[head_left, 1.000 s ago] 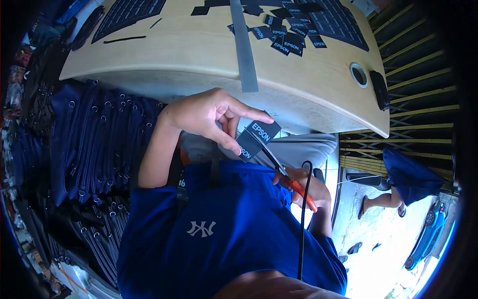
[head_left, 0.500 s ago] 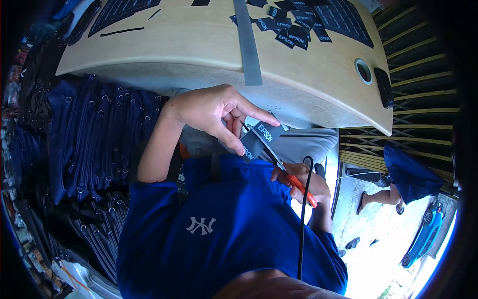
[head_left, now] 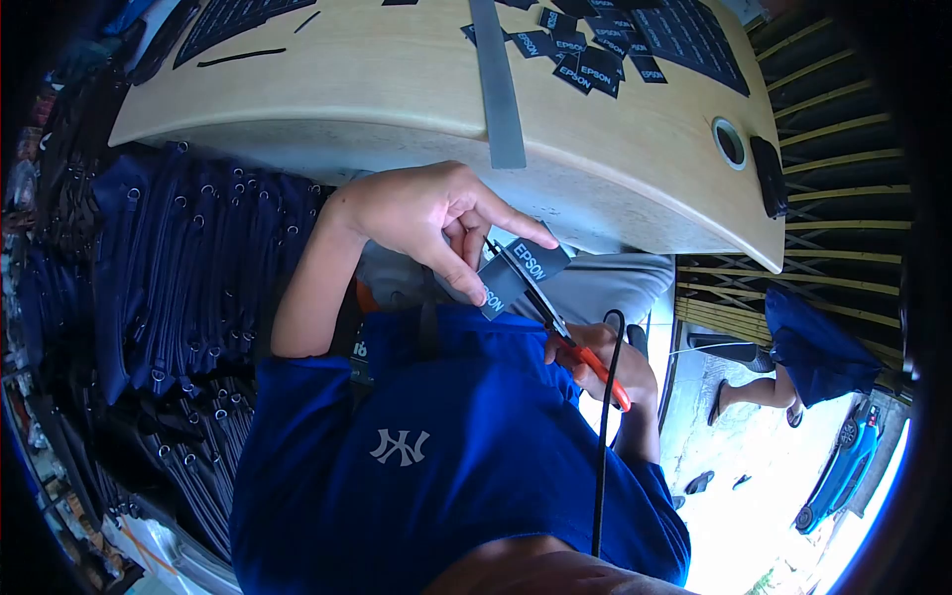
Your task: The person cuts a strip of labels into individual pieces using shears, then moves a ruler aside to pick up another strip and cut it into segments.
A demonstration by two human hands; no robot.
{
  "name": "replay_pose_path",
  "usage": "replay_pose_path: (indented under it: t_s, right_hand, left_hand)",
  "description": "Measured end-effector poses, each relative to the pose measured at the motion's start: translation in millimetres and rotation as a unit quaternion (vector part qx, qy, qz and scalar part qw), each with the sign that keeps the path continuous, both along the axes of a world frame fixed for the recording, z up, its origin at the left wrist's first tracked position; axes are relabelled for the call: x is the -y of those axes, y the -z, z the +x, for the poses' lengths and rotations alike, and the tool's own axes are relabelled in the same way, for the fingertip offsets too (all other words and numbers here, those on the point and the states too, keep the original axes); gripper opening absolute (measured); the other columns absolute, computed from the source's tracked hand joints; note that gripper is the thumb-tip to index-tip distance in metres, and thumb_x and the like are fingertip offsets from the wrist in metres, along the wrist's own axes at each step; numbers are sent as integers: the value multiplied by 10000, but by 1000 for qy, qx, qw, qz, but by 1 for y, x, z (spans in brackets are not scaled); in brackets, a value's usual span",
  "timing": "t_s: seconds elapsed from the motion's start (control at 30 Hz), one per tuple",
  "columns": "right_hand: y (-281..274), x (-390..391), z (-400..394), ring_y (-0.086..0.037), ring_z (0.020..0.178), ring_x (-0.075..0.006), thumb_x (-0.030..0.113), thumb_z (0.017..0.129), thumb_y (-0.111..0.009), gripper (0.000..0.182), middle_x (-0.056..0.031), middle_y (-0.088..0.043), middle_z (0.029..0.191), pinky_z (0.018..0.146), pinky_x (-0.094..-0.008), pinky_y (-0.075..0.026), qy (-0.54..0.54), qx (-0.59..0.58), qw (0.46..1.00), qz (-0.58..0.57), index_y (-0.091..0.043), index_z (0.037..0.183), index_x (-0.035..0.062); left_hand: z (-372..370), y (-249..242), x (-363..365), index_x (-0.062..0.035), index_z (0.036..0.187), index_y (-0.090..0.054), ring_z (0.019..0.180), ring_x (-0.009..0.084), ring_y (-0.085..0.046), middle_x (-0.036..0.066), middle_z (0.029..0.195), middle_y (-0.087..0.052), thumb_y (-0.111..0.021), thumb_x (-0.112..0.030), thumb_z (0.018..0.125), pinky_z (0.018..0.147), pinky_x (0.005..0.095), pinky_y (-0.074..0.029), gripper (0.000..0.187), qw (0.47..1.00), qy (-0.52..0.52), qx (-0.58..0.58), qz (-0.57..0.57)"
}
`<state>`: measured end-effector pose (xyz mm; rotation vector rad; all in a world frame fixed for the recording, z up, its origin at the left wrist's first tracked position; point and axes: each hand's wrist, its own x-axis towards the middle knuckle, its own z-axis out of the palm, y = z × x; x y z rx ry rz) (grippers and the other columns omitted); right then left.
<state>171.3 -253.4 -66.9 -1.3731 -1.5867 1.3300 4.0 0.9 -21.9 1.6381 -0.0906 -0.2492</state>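
Observation:
My left hand (head_left: 426,213) pinches a small black label piece (head_left: 533,261) printed with white EPSON lettering, its thumb at one end and a fingertip at the other. My right hand (head_left: 597,341) is wrapped round the red handles of a pair of scissors (head_left: 603,375). The dark blades lie across the label piece, between one whole EPSON print and a second one partly hidden by my thumb. Both hands are above my lap, just short of the table edge. A black cable (head_left: 602,466) passes in front of the scissor handles.
On the wooden table (head_left: 377,79) lie a pile of cut EPSON labels (head_left: 598,71), uncut label sheets (head_left: 684,45) and a grey strip (head_left: 502,109) overhanging the edge. Dark blue straps with metal rings (head_left: 188,268) hang at left. A folding gate (head_left: 843,169) and a person's leg (head_left: 749,395) are at right.
The scissor blades and the label piece have shifted slightly against each other. Both hands keep nearly the same place and grip. The view has tilted a little.

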Motion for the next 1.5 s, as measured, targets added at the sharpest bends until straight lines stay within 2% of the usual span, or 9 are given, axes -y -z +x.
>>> replay_pose_path:
  t_s: [0.03,0.77,1.03,1.07,1.23,1.33,1.4,1.43,1.5]
  right_hand:
    - [1,0,-1,-536,509,-216,730,857,-309,831,-115,-579,692,489,-338,-409,8,10,1000,23,-588,791,-51]
    - [-1,6,-1,-530,491,-192,652,899,-352,727,-82,-553,612,480,-322,-399,32,61,998,0,-590,717,-10]
    - [2,11,3,-522,477,-185,654,906,-324,737,-83,-552,588,481,-320,-397,93,42,995,-21,-584,677,3]
    - [9,18,7,-532,552,-211,487,926,-495,526,-87,-556,619,545,-332,-417,106,6,994,-36,-591,733,8]
    - [8,26,2,-583,632,-233,516,930,-451,563,-102,-591,686,607,-334,-445,148,-12,987,-68,-604,743,8]
    - [18,31,-1,-586,645,-229,547,926,-427,590,-95,-595,686,615,-336,-445,167,-22,983,-73,-614,756,14]
    - [18,34,-2,-585,646,-226,556,922,-426,596,-93,-595,686,614,-336,-445,181,-24,981,-71,-615,755,15]
    - [19,36,-1,-585,647,-224,565,918,-426,603,-91,-596,686,614,-336,-445,193,-27,978,-74,-615,754,17]
    - [23,41,0,-583,652,-219,575,913,-423,610,-91,-598,690,621,-335,-446,198,-33,978,-63,-617,757,19]
  left_hand:
    - [0,0,0,-17,1294,-516,566,81,-628,57,696,-665,-799,21,639,562,179,-464,714,1000,4,0,6]
    - [6,0,-4,-26,1287,-530,533,69,-588,67,685,-664,-799,10,638,527,183,-435,703,1000,7,11,15]
    - [11,-16,-15,-21,1286,-530,566,54,-591,33,677,-661,-801,22,626,551,177,-429,715,996,-63,32,46]
    - [15,-21,-16,-29,1276,-543,599,50,-604,33,699,-670,-793,27,636,573,172,-442,689,994,-99,42,16]
    - [70,-34,-50,-102,1185,-631,625,37,-562,6,743,-668,-752,-90,751,605,186,-451,451,931,-214,159,249]
    - [110,-29,-80,-128,1172,-640,734,107,-628,102,859,-690,-755,-139,748,678,236,-505,440,927,-206,164,267]
    - [127,-28,-92,-169,1190,-632,965,224,-621,185,1072,-640,-756,-206,739,841,322,-492,470,882,-179,152,408]
    - [128,-24,-94,-169,1190,-632,965,224,-621,185,1072,-640,-756,-206,739,841,322,-492,470,879,-178,156,414]
    - [121,-19,-100,-227,1234,-602,1217,331,-471,230,1306,-488,-759,-291,725,1000,392,-397,536,791,-237,231,514]
